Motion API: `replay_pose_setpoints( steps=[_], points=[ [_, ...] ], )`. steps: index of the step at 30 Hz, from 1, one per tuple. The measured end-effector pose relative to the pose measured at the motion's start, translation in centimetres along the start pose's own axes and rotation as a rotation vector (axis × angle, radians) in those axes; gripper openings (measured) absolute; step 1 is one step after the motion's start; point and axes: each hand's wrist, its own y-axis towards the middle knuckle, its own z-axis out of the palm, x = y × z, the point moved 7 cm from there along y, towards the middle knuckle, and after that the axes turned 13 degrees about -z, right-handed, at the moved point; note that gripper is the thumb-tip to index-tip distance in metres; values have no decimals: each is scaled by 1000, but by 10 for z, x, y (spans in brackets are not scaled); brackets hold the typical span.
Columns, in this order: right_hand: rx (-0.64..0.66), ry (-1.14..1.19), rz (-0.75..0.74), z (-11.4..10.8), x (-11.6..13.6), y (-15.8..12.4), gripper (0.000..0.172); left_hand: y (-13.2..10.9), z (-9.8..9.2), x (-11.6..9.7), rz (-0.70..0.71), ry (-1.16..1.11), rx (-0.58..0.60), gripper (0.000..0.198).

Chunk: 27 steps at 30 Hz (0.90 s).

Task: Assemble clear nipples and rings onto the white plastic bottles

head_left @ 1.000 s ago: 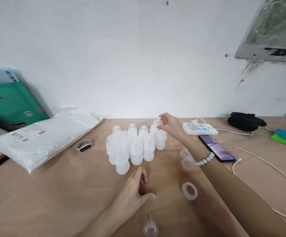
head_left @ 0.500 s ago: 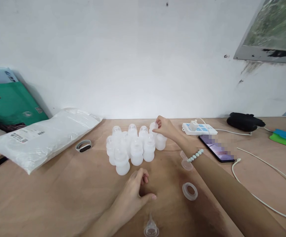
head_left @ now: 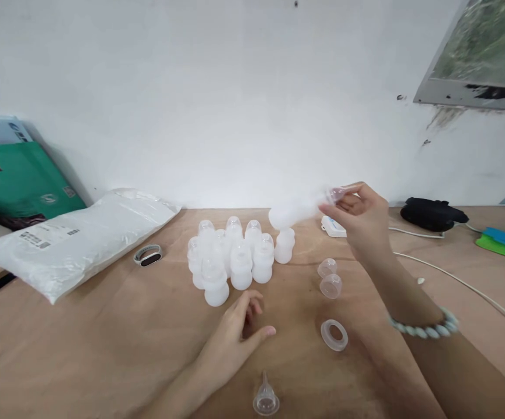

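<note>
Right hand [head_left: 361, 218] has lifted 1 bottle [head_left: 294, 212], gripping its cap end; left hand [head_left: 239, 337] rests loosely curled.

We seem to be at a makeshift packing or assembly desk in a plain room, not a factory line. The wooden tabletop [head_left: 104, 337] stands against a bare, scuffed white wall [head_left: 217, 99]. A sealed plastic supply bag [head_left: 78, 238], a batch of identical white plastic bottles [head_left: 230, 256], a white charging cable [head_left: 462, 285] and a fitness band [head_left: 148, 256] share it.
</note>
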Motion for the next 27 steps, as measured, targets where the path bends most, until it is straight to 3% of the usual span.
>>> replay_pose_setpoints(
  steps=[2,4,6,8,10,15,18,22,27],
  points=[
    [46,82,75,-7,9,-21,29,2,0,0,20,-166,43,42],
    [111,118,201,-7,6,-50,29,5,5,-2,54,-390,159,63],
    [194,139,333,-1,-4,-80,32,6,9,-4,60,-580,276,85],
    [262,189,428,11,-14,-107,34,6,11,-3,25,-652,303,94],
    [329,263,474,26,-20,-126,38,5,9,0,-48,-621,250,87],
    [315,342,503,38,-21,-143,42,4,4,3,-190,-581,207,72],
    [385,301,483,37,-16,-143,50,3,5,6,-288,-689,261,63],
    [527,341,487,40,-10,-143,45,-2,10,14,-425,-815,404,53],
    [568,385,441,42,-1,-140,44,-5,18,30,-627,-885,530,56]
  ],
)
